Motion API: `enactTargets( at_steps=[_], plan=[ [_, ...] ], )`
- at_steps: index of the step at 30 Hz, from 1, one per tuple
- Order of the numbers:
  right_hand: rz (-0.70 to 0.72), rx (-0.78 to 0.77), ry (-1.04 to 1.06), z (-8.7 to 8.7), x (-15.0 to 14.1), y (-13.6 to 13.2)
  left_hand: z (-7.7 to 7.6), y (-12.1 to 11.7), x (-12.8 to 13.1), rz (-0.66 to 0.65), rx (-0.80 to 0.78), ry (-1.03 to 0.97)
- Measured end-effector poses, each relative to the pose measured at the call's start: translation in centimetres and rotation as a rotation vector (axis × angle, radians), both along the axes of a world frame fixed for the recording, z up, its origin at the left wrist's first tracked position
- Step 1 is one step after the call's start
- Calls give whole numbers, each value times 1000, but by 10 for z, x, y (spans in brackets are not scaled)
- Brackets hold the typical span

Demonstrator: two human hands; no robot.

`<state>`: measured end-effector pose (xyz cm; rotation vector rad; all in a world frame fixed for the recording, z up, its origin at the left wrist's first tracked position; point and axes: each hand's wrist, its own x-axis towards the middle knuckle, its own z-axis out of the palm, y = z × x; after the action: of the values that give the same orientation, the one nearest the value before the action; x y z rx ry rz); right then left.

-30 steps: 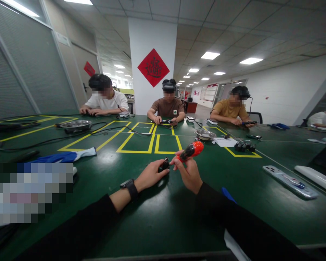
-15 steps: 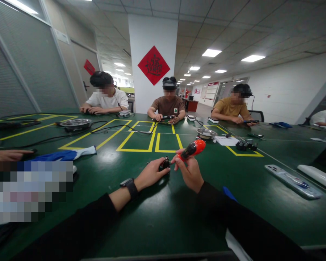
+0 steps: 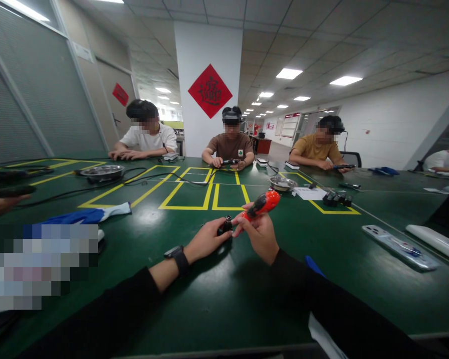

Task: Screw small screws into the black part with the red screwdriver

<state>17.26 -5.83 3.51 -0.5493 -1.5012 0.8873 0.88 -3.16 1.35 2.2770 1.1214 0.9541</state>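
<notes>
My left hand (image 3: 206,238) rests low over the green table, its fingers closed around a small black part with a metallic tip (image 3: 228,222). I cannot make out exactly what kind of part it is. In my right hand (image 3: 262,236) is a screwdriver with a red and black handle (image 3: 262,205). The handle points up and to the right, while its working end leans toward the black part. Fingers hide the screwdriver's tip, so whether it touches the part cannot be told. Both hands are close together.
A phone (image 3: 398,248) lies to the right, with several black pieces (image 3: 336,199) and a steel bowl (image 3: 283,184) farther back. Another steel bowl (image 3: 103,172), cables and a blue-and-white glove (image 3: 88,215) are at left. Co-workers (image 3: 230,142) sit across the table (image 3: 217,309).
My right hand and the screwdriver have shifted slightly closer to my left hand. At the left edge, another person's hand has lifted a dark object. The whole view has moved a little.
</notes>
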Motion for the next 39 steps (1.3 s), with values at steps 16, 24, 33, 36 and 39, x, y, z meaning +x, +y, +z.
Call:
enactTargets(
  at_steps=[16, 24, 33, 36, 39],
  plan=[
    [-23, -13, 96, 6, -3, 0, -2, 1, 0, -2, 19, 17],
    [10, -22, 65, 10, -1, -2, -3, 2, -1, 11, 32, 29],
    [-150, 7, 0, 5, -2, -2, 2, -3, 0, 4, 6, -39],
    [-172, 7, 3, 5, -2, -3, 3, -3, 0, -2, 5, -41],
    [-178, -22, 36, 7, -3, -3, 1, -2, 0, -3, 11, -33]
  ],
)
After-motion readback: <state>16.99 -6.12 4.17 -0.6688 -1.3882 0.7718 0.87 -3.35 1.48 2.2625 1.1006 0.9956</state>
